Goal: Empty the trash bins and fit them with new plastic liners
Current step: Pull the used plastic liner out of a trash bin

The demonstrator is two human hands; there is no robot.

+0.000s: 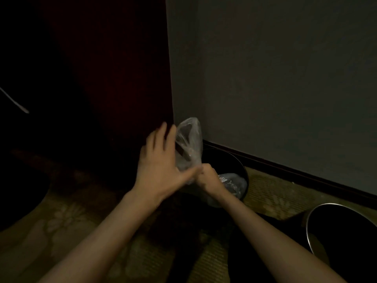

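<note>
The black bin (241,165) sits in the corner, pale wall (275,78) just behind it, dark red panel (122,88) just left. A clear bag (188,144) crowds its mouth. To its right, open carpet (269,193) reaches a second bin (324,210).

liner (188,144): thin clear crinkled plastic, glossy | bin (318,223): shiny metal rim | carpet (67,217): patterned matt pile | wall (275,78): matt

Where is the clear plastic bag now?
Head view, just right of centre: the clear plastic bag is gripped by the right hand, with the left hand against it, above the dark bin by the wall.
</note>
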